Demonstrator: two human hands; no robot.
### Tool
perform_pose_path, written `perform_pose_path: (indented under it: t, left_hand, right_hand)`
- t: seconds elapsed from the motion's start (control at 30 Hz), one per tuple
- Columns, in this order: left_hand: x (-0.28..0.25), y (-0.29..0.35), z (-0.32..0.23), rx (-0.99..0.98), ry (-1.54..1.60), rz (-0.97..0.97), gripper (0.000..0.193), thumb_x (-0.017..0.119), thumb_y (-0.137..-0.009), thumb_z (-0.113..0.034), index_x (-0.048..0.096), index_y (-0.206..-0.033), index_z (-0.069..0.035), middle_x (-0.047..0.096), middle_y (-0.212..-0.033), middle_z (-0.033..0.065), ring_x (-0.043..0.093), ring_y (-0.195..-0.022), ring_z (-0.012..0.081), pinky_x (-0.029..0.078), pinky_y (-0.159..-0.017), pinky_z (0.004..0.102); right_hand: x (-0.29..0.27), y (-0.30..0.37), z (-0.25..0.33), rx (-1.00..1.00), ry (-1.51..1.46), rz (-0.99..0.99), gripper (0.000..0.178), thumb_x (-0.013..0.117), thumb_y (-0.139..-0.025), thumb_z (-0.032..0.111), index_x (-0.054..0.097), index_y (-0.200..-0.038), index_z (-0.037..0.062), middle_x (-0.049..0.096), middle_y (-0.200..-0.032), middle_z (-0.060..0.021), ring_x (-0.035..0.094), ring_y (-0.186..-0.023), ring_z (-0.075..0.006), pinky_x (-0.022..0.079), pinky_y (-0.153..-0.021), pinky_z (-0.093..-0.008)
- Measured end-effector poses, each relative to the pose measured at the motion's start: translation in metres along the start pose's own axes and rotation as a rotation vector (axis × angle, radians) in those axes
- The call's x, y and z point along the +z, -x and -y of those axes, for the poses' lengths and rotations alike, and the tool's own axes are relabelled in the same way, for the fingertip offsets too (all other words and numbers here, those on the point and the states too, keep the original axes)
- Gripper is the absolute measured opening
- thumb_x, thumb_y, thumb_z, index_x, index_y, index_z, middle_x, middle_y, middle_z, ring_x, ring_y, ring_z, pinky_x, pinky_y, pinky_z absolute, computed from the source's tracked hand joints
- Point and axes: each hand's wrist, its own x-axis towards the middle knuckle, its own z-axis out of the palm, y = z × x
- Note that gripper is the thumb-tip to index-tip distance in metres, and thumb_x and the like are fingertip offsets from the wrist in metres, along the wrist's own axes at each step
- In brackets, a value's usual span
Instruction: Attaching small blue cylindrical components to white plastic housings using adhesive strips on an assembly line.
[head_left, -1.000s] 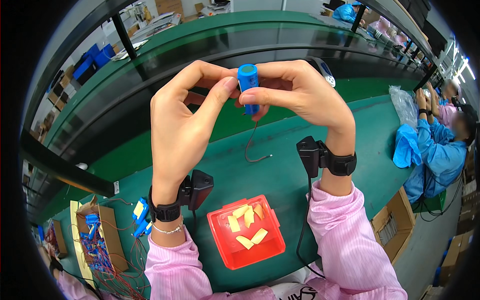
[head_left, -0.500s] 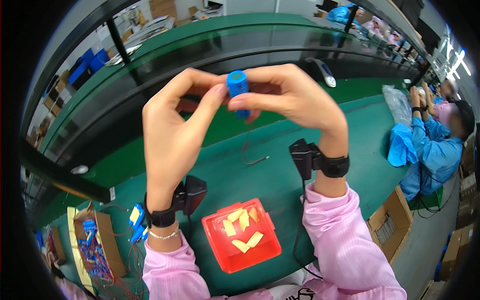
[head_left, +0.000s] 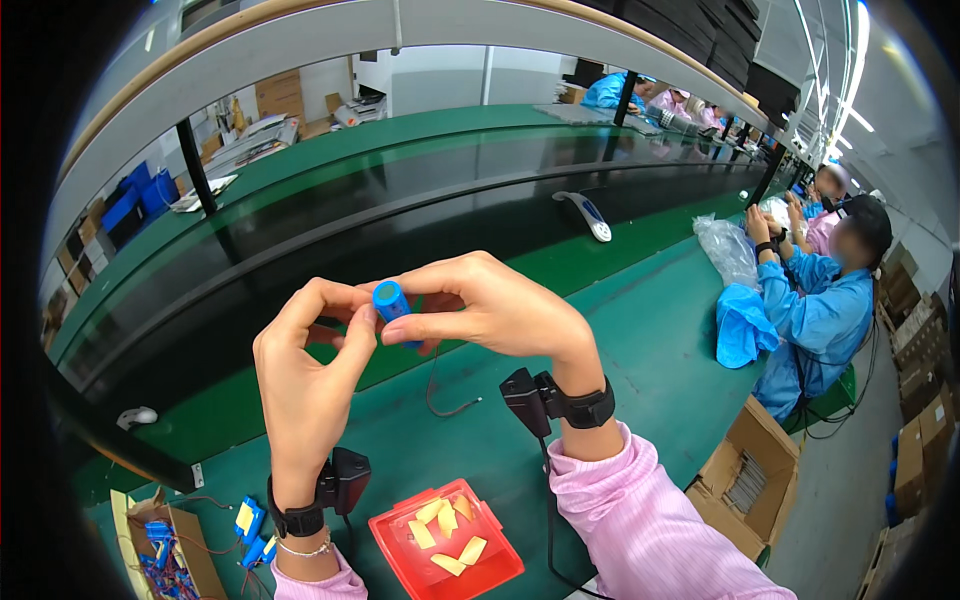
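Free room over green tabletop (head_left: pixel 430 450) between fingers (head_left: pixel 430 328) and red tray (head_left: pixel 500 563), thin wire (head_left: pixel 429 397) in the way

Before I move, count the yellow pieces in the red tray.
6 yellow pieces: four toward the far edge of the red tray, two nearer you; overlap might hide others.

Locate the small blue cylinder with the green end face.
In the head view, the small blue cylinder is left of centre, held by the right hand with the left hand at its left side, beyond the red square plastic box.
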Motion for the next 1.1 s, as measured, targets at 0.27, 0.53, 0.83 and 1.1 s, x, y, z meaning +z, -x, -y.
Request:
perform_pose_path:
  t: [0.27,0.53,0.83,1.1]
  left_hand:
    - [0.0,0.001,-0.001,-0.062,-0.04,0.011,0.011,0.063,-0.09,-0.008,0.066,-0.094,0.001,0.065,-0.081,0.0015,0.059,-0.074,0.0065,0.044,-0.064,0.021]
    - [0.006,0.002,0.003,-0.059,-0.137,-0.045,0.008,0.063,-0.087,-0.006,0.065,-0.089,0.001,0.066,-0.078,0.0032,0.061,-0.073,0.0085,0.043,-0.06,0.0227]
    - [-0.004,-0.001,0.008,-0.176,0.198,0.056,0.012,0.06,-0.093,-0.013,0.061,-0.092,-0.001,0.061,-0.079,0.0011,0.053,-0.069,0.006,0.042,-0.061,0.0214]
    - [-0.007,-0.003,0.011,-0.248,0.425,0.122,0.02,0.054,-0.097,-0.021,0.061,-0.094,-0.003,0.063,-0.083,0.0024,0.057,-0.075,0.007,0.045,-0.06,0.0224]
  right_hand:
    - [-0.002,-0.001,0.006,0.021,0.068,0.021,0.036,0.072,-0.089,0.024,0.067,-0.117,0.0018,0.07,-0.086,-0.01,0.066,-0.07,-0.0131,0.054,-0.063,-0.0267]
    - [0.001,-0.004,0.001,-0.006,0.134,0.013,0.041,0.072,-0.088,0.026,0.066,-0.121,0.0027,0.07,-0.086,-0.0109,0.067,-0.066,-0.0158,0.053,-0.06,-0.0285]
    - [0.001,-0.002,0.01,0.007,0.021,-0.038,0.044,0.073,-0.088,0.028,0.06,-0.12,0.0017,0.071,-0.084,-0.012,0.068,-0.069,-0.0153,0.054,-0.064,-0.027]
    - [-0.002,-0.003,0.005,-0.069,-0.08,-0.077,0.033,0.075,-0.086,0.02,0.06,-0.108,-0.001,0.07,-0.091,-0.0088,0.068,-0.083,-0.014,0.053,-0.077,-0.0275]
